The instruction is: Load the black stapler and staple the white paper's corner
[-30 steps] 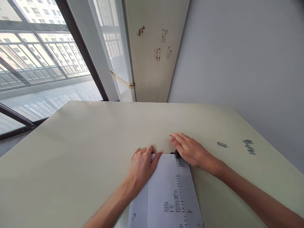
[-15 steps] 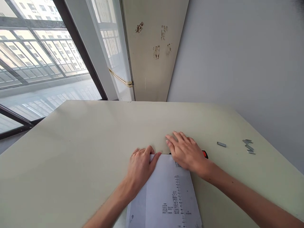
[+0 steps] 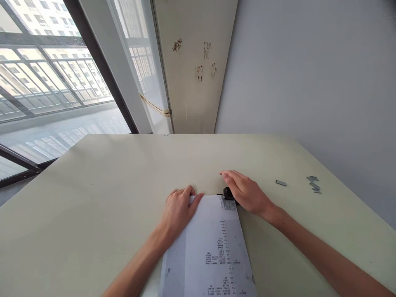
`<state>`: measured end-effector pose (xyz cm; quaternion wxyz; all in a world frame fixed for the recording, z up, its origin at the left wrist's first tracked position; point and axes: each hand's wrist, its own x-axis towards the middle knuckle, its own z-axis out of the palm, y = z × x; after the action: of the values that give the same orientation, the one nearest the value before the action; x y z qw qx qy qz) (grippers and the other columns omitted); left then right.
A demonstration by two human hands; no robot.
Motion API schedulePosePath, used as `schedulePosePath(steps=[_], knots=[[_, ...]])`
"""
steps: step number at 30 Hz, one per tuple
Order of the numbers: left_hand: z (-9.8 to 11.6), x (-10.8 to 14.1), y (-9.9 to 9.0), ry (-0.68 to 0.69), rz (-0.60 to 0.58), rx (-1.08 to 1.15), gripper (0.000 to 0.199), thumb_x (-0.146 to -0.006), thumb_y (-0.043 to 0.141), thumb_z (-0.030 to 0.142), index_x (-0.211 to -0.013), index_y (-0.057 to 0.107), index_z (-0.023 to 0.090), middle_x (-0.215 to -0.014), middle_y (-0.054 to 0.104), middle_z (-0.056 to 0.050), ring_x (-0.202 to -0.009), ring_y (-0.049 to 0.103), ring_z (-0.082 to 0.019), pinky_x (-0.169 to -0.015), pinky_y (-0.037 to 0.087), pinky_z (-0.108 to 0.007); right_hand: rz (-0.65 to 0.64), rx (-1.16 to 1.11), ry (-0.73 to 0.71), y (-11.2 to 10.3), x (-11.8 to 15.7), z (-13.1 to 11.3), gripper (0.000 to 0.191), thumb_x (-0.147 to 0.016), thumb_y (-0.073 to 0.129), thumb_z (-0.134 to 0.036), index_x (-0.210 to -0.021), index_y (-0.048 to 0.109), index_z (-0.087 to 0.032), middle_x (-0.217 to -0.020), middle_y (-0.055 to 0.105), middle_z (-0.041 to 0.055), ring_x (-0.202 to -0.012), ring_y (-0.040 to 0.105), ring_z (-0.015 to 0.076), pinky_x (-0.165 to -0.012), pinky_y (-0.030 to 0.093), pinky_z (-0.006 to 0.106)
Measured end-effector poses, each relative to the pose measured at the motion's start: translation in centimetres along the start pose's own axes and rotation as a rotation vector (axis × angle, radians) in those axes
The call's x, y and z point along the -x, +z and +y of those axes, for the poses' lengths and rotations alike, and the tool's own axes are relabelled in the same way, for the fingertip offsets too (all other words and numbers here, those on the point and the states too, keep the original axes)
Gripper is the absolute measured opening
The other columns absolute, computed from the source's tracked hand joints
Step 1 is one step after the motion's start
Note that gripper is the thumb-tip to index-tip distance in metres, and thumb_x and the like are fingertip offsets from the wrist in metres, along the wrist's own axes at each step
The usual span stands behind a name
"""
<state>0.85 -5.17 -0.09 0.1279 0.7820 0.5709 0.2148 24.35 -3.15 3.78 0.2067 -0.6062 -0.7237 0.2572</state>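
A stack of printed white paper [image 3: 207,243] lies on the table, running down to the frame's bottom edge. My left hand [image 3: 180,208] rests on its upper left corner, thumb along the top edge and fingers curled over the edge, gripping it. A black stapler [image 3: 228,193] sits at the paper's upper right corner, its front end over the sheet. My right hand [image 3: 246,192] is at the stapler's right side, fingers extended together and turned on edge; the palm side hides the rest of the stapler, and its fingers are not wrapped round it.
A short strip of staples [image 3: 281,182] lies on the table [image 3: 123,231] right of my right hand. Several more staple pieces [image 3: 314,184] lie farther right. Behind the table are a grey wall [image 3: 303,74], a stained panel [image 3: 194,99] and a window at the left.
My right hand has lifted and tilted off the paper's upper right corner, uncovering the stapler's black front end. My left hand keeps its place on the paper. The view has shifted slightly.
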Motion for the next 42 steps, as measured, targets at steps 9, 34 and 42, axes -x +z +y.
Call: schedulePosePath(steps=[9,34,42], knots=[[-3.7,-1.8,-2.1,-0.027,-0.013,-0.082,0.036,-0.104,0.046,0.052,-0.084,0.057,0.024,-0.074,0.07,-0.002,-0.076,0.065,-0.026,-0.078,0.048,-0.038,-0.012,-0.164,-0.125,-0.4,3.6,4.6,0.04,-0.108,0.039,-0.056,-0.122,0.066,-0.03,-0.128,0.071,0.0046,-0.121,0.065,0.0258,-0.104,0.052,0.042],[-0.6,2.6,1.2,0.256,-0.128,-0.219,0.083,-0.102,0.05,0.063,-0.167,0.014,0.026,-0.175,0.016,-0.015,-0.161,0.007,-0.04,-0.126,0.022,-0.068,0.35,-0.465,0.118,-1.4,4.5,6.4,0.038,-0.091,0.069,-0.06,-0.11,0.069,-0.026,-0.087,0.068,0.0015,-0.075,0.059,0.0196,-0.056,0.048,0.027],[10.7,-3.3,9.3,0.344,-0.082,0.165,0.067,-0.1,0.06,0.045,-0.161,0.035,0.03,-0.155,0.056,-0.013,-0.154,0.035,-0.043,-0.122,0.029,-0.072,0.298,-0.502,-0.003,-1.9,4.6,3.1,0.029,-0.092,0.07,-0.053,-0.11,0.07,-0.029,-0.097,0.075,0.0029,-0.088,0.068,0.0241,-0.077,0.058,0.034]])
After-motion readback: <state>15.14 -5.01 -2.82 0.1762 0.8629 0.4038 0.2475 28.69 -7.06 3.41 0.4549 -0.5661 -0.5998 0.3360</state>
